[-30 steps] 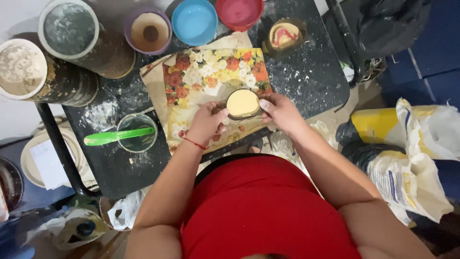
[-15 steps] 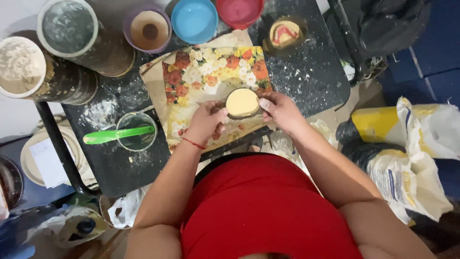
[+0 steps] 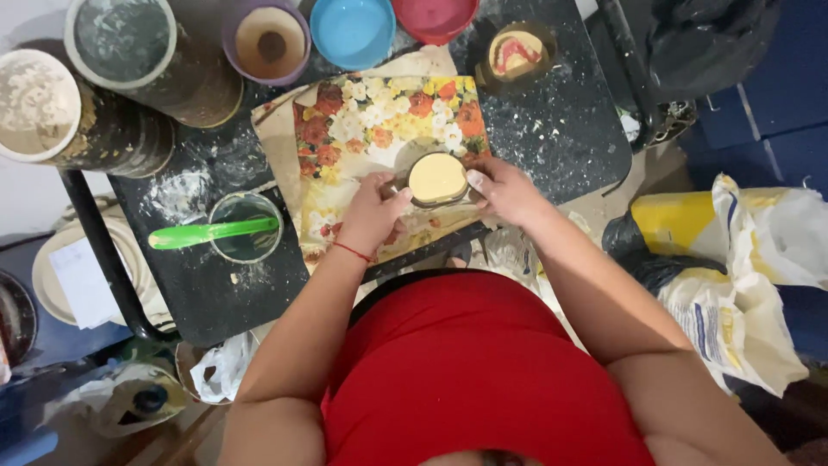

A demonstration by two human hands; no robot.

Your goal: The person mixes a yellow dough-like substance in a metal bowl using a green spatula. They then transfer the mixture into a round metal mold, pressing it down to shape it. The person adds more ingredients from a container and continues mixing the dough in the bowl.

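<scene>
A dark speckled counter (image 3: 561,129), dusted with white powder, carries a flower-printed mat (image 3: 379,121), coloured bowls and a glass with a green spatula (image 3: 211,231). On the mat sits a small round mould (image 3: 437,179) filled with smooth pale-yellow material. The left hand (image 3: 373,211) and right hand (image 3: 504,190) grip its sides, unchanged from half a second ago.

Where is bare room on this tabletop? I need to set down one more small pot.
Most free: the dark tabletop right of the floral cloth, below the small mould. A dusty patch lies above the green spatula. Crowded: the bowls along the far edge, and the round mould between left hand and right hand.
</scene>
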